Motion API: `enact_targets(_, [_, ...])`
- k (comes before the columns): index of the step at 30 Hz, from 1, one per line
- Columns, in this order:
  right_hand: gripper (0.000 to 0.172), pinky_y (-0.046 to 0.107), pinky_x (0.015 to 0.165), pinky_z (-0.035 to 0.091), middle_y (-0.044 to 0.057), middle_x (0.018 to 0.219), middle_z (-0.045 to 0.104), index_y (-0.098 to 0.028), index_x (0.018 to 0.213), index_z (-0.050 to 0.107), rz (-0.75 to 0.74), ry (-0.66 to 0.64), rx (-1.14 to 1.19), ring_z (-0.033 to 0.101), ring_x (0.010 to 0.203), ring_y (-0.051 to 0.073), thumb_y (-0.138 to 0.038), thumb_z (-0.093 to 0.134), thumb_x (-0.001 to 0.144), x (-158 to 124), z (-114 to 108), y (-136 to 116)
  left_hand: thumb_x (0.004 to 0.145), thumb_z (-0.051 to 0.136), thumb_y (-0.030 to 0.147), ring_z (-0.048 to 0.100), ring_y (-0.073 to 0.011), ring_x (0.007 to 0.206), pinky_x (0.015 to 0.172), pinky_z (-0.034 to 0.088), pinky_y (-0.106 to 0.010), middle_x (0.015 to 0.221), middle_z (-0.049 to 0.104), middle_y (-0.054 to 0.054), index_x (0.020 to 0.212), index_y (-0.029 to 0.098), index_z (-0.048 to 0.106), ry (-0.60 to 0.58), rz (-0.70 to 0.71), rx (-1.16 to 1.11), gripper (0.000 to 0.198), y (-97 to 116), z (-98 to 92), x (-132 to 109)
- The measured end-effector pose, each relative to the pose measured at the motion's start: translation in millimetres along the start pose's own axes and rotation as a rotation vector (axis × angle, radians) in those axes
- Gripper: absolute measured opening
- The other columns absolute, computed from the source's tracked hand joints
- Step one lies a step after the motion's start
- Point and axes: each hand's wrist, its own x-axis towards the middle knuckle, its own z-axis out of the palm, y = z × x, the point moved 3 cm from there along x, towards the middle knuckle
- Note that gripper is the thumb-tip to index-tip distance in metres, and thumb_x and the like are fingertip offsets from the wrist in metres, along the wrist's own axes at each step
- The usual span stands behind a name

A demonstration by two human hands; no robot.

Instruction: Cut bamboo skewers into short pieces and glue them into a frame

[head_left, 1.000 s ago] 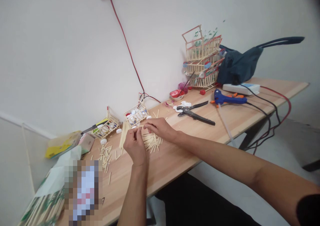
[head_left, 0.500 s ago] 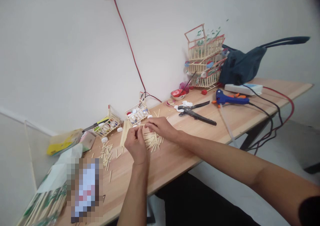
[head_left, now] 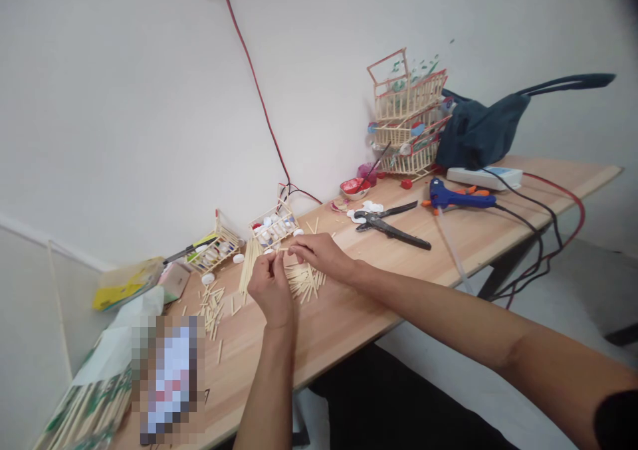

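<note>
My left hand (head_left: 272,289) is closed in a pinch above the table, its thumb and forefinger upright. A short pale wooden stick (head_left: 283,249) spans the small gap to my right hand (head_left: 323,252), whose fingers are also closed on it; its ends are hidden by the fingertips. Just below lies a pile of cut sticks (head_left: 308,282), partly covered by my right hand. Longer sticks (head_left: 248,270) lie in a bundle beyond my left hand, and more short pieces (head_left: 212,310) are scattered to its left.
Two small stick baskets (head_left: 273,225) (head_left: 214,250) with bottles stand by the wall. Black cutters (head_left: 391,227), a red paint bowl (head_left: 355,187) and a blue glue gun (head_left: 463,199) lie rightward. Behind are stacked baskets (head_left: 409,114) and a dark bag (head_left: 483,131). Packaged sticks (head_left: 94,403) lie left.
</note>
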Motion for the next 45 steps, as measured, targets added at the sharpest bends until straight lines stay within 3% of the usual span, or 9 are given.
enact_targets(45, [0.021, 0.019, 0.066, 0.037, -0.002, 0.066, 0.060, -0.016, 0.074, 0.061, -0.003, -0.007, 0.006, 0.053, 0.063, 0.009, -0.021, 0.050, 0.091, 0.6, 1.4, 1.5, 0.086, 0.058, 0.031, 0.058, -0.0127, 0.064, 0.064, 0.042, -0.024, 0.071, 0.066, 0.000, 0.079, 0.017, 0.063, -0.007, 0.002, 0.004, 0.016, 2.0, -0.9, 0.4])
